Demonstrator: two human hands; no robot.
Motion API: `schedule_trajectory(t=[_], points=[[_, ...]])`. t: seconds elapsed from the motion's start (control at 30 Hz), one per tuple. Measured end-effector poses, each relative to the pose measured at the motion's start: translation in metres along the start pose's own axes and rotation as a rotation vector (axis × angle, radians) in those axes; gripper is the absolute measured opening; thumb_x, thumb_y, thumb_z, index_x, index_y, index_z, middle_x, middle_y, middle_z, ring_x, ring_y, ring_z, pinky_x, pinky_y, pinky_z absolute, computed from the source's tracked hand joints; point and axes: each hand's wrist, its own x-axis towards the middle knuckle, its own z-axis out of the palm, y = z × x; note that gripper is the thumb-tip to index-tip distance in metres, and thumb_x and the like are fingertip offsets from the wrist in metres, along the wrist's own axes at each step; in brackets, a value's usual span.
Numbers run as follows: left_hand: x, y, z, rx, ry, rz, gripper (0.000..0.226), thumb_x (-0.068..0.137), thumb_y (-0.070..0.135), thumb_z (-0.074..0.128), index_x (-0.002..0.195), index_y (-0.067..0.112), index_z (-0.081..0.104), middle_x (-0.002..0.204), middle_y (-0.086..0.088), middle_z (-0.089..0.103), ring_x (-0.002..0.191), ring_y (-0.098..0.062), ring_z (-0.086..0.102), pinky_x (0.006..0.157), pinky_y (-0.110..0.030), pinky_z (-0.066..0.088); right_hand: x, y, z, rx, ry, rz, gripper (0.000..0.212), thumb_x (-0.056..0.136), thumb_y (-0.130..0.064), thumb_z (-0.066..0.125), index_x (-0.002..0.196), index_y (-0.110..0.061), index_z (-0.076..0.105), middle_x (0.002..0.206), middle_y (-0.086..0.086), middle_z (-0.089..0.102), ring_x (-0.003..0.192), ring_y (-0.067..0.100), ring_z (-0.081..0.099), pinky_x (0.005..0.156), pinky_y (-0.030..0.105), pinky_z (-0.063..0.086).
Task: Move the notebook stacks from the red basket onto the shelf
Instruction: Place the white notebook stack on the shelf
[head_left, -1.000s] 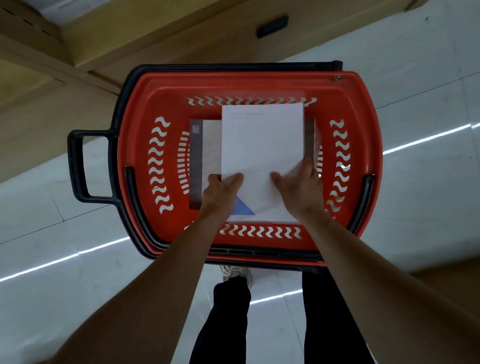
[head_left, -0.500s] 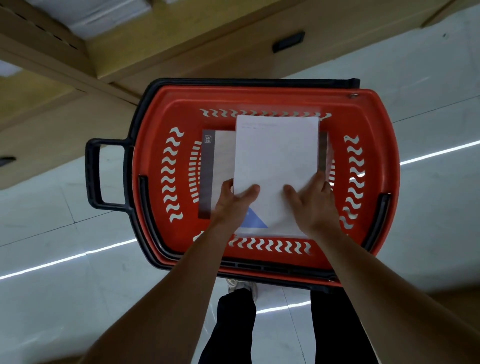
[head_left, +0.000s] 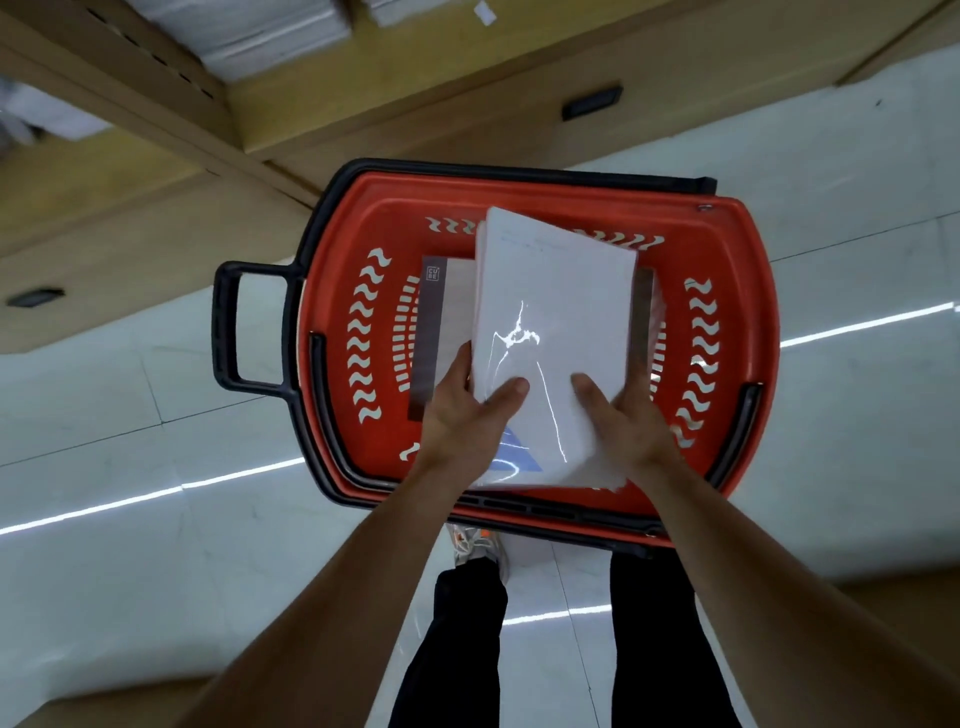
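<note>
While our left hand and right hand clamp the near end of the wrapped notebook stack, tilted over the red basket, we judge this the lifting step; next it must travel level to the shelf.

label: "CU BE" | on: grey notebook top corner | other text: unreadable

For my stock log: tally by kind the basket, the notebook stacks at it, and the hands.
Basket: 1
Stacks: 2, white stack held, grey-edged stack lying beneath
Hands: 2, left hand, right hand
Total: 5
</note>
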Motion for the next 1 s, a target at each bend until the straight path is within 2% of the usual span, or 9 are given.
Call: schedule_trajectory(t=[0.07,0.13,0.23,0.37,0.53,0.63,0.73,0.9,1.0], points=[[-0.016,0.004,-0.014,0.011,0.031,0.019,0.040,0.090,0.018,0.072,0.126,0.028,0.057,0.108,0.019,0.067,0.094,0.013,0.062,0.070,-0.003,0.047,-0.009,-0.004,0.002,0.181,-0.080,0.019,0.087,0.071,-0.075,0.070,0.144,-0.033,0.044,0.131,-0.009,0.065,0.120,0.017,0.063,0.104,0.043,0.049],[-0.028,0.004,-0.027,0.000,0.054,0.033,0.041,0.089,0.017,0.073,0.126,0.029,0.059,0.111,0.016,0.068,0.097,0.010,0.063,0.071,-0.002,0.046,-0.018,-0.011,0.010,0.242,-0.150,0.057,0.078,0.068,-0.071,0.075,0.132,-0.029,0.058,0.119,-0.007,0.071,0.112,0.017,0.068,0.100,0.040,0.053],[-0.038,-0.004,-0.041,-0.016,0.091,0.053,0.050,0.087,0.021,0.075,0.134,0.026,0.057,0.119,0.016,0.067,0.108,0.001,0.063,0.076,-0.004,0.047,-0.031,-0.020,0.023,0.191,-0.087,0.041,0.100,0.054,-0.086,0.073,0.134,-0.029,0.055,0.119,-0.011,0.071,0.106,0.009,0.069,0.094,0.037,0.056],[-0.050,-0.008,-0.049,-0.011,0.163,0.061,0.052,0.089,0.025,0.073,0.137,0.024,0.053,0.121,0.017,0.064,0.110,-0.001,0.061,0.077,-0.001,0.045,-0.055,-0.037,0.025,0.034,-0.029,-0.053,0.073,0.076,-0.073,0.067,0.133,-0.030,0.053,0.117,-0.020,0.068,0.101,0.000,0.065,0.084,0.021,0.051],[-0.078,0.000,-0.049,-0.084,0.193,0.034,0.063,0.078,0.044,0.074,0.135,0.027,0.055,0.121,0.014,0.067,0.110,-0.009,0.065,0.095,-0.034,0.055,-0.096,-0.078,-0.002,-0.130,0.030,-0.112,0.066,0.084,-0.068,0.064,0.132,-0.024,0.053,0.114,-0.020,0.060,0.100,0.005,0.060,0.084,0.021,0.044],[-0.107,0.033,-0.050,-0.118,0.175,0.050,0.068,0.073,0.051,0.074,0.135,0.028,0.056,0.119,0.016,0.068,0.109,-0.008,0.066,0.097,-0.038,0.054,-0.135,-0.112,-0.032,-0.185,0.079,-0.130,0.069,0.089,-0.059,0.064,0.145,-0.025,0.041,0.117,-0.012,0.058,0.103,0.011,0.056,0.088,0.022,0.037],[-0.144,0.082,-0.058,-0.119,0.131,0.082,0.070,0.074,0.052,0.074,0.137,0.032,0.054,0.118,0.019,0.068,0.109,-0.006,0.065,0.097,-0.032,0.052,-0.186,-0.150,-0.065,-0.199,0.108,-0.147,0.082,0.086,-0.069,0.059,0.152,-0.029,0.032,0.132,-0.002,0.063,0.117,0.024,0.061,0.098,0.034,0.046],[-0.214,0.174,-0.074,-0.133,0.041,0.133,0.035,0.087,0.038,0.074,0.120,0.035,0.062,0.104,0.022,0.070,0.100,0.000,0.066,0.075,-0.009,0.048,-0.279,-0.227,-0.121,-0.199,0.228,-0.167,0.072,0.089,-0.061,0.063,0.149,-0.028,0.041,0.132,0.001,0.064,0.118,0.026,0.061,0.089,0.024,0.041],[-0.246,0.227,-0.082,-0.128,-0.002,0.160,0.050,0.080,0.051,0.074,0.123,0.029,0.065,0.108,0.015,0.073,0.099,-0.006,0.068,0.082,-0.023,0.053,-0.325,-0.269,-0.152,-0.188,0.284,-0.188,0.065,0.088,-0.060,0.064,0.142,-0.027,0.048,0.132,0.002,0.064,0.118,0.027,0.060,0.088,0.025,0.042]])
